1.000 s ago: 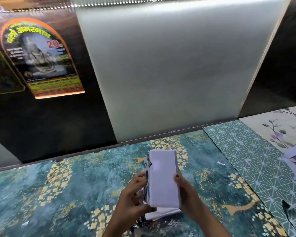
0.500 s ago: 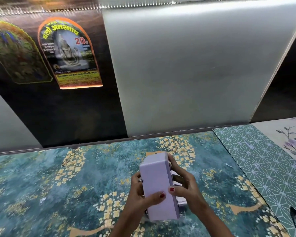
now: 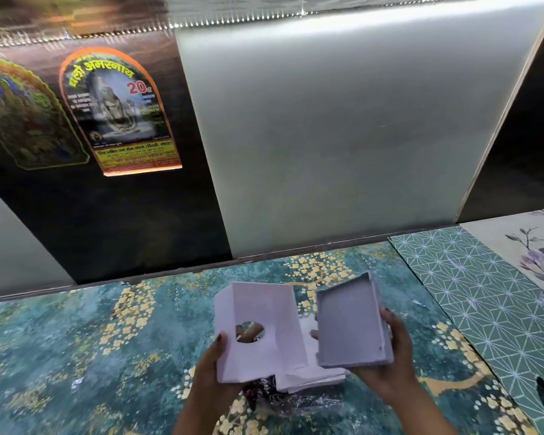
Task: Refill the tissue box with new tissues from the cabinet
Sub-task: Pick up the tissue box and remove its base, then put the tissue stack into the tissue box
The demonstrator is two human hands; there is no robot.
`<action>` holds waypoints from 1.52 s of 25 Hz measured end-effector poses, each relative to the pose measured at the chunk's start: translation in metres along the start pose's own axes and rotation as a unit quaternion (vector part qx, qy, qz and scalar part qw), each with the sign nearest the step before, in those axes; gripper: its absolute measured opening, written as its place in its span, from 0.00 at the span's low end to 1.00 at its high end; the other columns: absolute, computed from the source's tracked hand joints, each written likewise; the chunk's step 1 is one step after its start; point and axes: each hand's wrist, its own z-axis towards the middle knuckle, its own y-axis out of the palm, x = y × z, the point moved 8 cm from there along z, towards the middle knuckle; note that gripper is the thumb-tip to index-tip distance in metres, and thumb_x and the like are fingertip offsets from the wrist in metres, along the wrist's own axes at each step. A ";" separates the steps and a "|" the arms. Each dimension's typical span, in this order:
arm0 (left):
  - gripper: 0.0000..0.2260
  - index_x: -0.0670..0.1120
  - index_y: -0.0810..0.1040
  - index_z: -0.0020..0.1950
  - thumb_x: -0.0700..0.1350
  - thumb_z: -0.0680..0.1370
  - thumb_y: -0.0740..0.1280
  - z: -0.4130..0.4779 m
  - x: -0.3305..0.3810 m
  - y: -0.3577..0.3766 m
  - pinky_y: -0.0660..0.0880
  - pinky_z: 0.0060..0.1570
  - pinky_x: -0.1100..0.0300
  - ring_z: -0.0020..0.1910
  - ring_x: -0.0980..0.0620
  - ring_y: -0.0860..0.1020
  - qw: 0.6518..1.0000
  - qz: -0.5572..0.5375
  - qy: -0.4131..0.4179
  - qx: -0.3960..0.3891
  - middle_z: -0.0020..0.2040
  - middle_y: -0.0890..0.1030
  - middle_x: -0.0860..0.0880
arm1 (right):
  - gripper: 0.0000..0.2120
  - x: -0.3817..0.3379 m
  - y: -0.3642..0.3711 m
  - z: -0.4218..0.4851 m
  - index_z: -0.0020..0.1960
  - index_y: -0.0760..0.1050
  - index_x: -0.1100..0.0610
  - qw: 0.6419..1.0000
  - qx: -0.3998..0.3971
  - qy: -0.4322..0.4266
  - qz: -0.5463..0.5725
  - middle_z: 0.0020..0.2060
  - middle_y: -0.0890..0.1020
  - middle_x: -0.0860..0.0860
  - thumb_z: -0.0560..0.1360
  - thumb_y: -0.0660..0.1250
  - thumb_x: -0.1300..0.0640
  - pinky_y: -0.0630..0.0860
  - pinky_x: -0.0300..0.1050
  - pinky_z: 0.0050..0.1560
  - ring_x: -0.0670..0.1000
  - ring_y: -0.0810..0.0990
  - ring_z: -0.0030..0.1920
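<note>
- The left hand [image 3: 211, 375] grips the tissue box shell [image 3: 259, 334], fingers clamped on its edge.
- The right hand [image 3: 390, 359] grips the box lid [image 3: 350, 321] just beside it.
- Both parts are above the white tissues [image 3: 311, 376].

Busy teal tabletop [image 3: 76, 340] with gold blossom print, a green geometric sheet [image 3: 471, 287] and a pale floral one [image 3: 528, 246] off to the right, and behind it a frosted grey panel [image 3: 343, 130] beside a dark wall [image 3: 107, 221] with two arched stickers [image 3: 120, 111], light glaring along the top.
</note>
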 end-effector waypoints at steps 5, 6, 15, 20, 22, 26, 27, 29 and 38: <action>0.37 0.44 0.77 0.58 0.55 0.52 0.79 0.007 -0.031 -0.067 0.79 0.47 0.38 0.51 0.34 0.81 0.992 -0.095 -0.063 0.059 0.59 0.78 0.33 | 0.44 -0.048 -0.108 -0.032 0.64 0.67 0.52 0.732 0.385 0.046 -0.561 0.58 0.74 0.61 0.52 0.73 0.37 0.75 0.54 0.50 0.59 0.76 0.50; 0.32 0.46 0.73 0.64 0.58 0.63 0.71 0.005 -0.028 -0.069 0.73 0.59 0.37 0.61 0.34 0.75 0.995 -0.085 -0.036 0.040 0.66 0.71 0.33 | 0.42 -0.051 -0.119 -0.034 0.65 0.65 0.49 0.643 0.397 0.069 -0.652 0.61 0.72 0.61 0.55 0.73 0.37 0.75 0.58 0.54 0.61 0.75 0.54; 0.23 0.38 0.78 0.55 0.54 0.71 0.60 -0.044 0.016 -0.179 0.78 0.40 0.47 0.47 0.38 0.81 0.833 0.286 0.027 0.474 0.54 0.79 0.34 | 0.29 0.002 -0.080 0.006 0.70 0.61 0.58 0.628 0.244 -0.021 -0.739 0.72 0.62 0.57 0.73 0.65 0.50 0.63 0.53 0.69 0.56 0.62 0.71; 0.14 0.41 0.74 0.59 0.32 0.75 0.60 -0.019 0.023 -0.034 0.75 0.49 0.52 0.53 0.41 0.76 0.799 0.485 0.174 0.309 0.52 0.78 0.44 | 0.29 0.039 -0.072 0.035 0.73 0.51 0.58 0.650 0.208 0.041 -0.730 0.69 0.66 0.58 0.76 0.58 0.54 0.67 0.53 0.65 0.59 0.65 0.68; 0.13 0.44 0.70 0.59 0.41 0.75 0.63 0.014 -0.031 -0.007 0.72 0.48 0.56 0.54 0.44 0.74 0.847 0.485 -0.002 0.218 0.52 0.76 0.49 | 0.29 0.040 -0.070 0.038 0.73 0.49 0.59 0.642 0.222 0.044 -0.732 0.68 0.67 0.60 0.76 0.57 0.56 0.68 0.53 0.63 0.60 0.66 0.66; 0.34 0.39 0.53 0.73 0.53 0.73 0.62 0.041 -0.087 -0.022 0.63 0.67 0.48 0.71 0.39 0.59 0.803 0.513 -0.168 0.253 0.73 0.59 0.39 | 0.30 0.049 -0.072 0.037 0.73 0.51 0.59 0.680 0.227 0.049 -0.696 0.70 0.66 0.59 0.74 0.58 0.57 0.68 0.53 0.65 0.59 0.66 0.67; 0.35 0.38 0.55 0.72 0.54 0.72 0.63 0.045 -0.090 -0.027 0.64 0.67 0.48 0.70 0.39 0.61 0.811 0.494 -0.170 0.265 0.72 0.60 0.39 | 0.29 0.050 -0.074 0.036 0.72 0.52 0.59 0.693 0.231 0.046 -0.681 0.70 0.66 0.58 0.73 0.58 0.58 0.68 0.53 0.65 0.58 0.67 0.67; 0.31 0.38 0.67 0.64 0.54 0.66 0.65 0.050 -0.088 -0.034 0.72 0.61 0.48 0.61 0.40 0.71 0.841 0.428 -0.175 0.280 0.62 0.72 0.40 | 0.28 0.049 -0.074 0.033 0.71 0.55 0.58 0.718 0.247 0.039 -0.650 0.68 0.68 0.57 0.73 0.59 0.59 0.70 0.53 0.64 0.57 0.68 0.65; 0.18 0.36 0.73 0.59 0.37 0.70 0.69 0.041 -0.079 -0.023 0.77 0.48 0.46 0.49 0.38 0.79 0.931 0.235 -0.155 0.232 0.53 0.80 0.38 | 0.30 0.046 -0.071 0.022 0.72 0.55 0.57 0.755 0.263 0.051 -0.599 0.70 0.66 0.57 0.74 0.62 0.59 0.70 0.53 0.62 0.57 0.68 0.66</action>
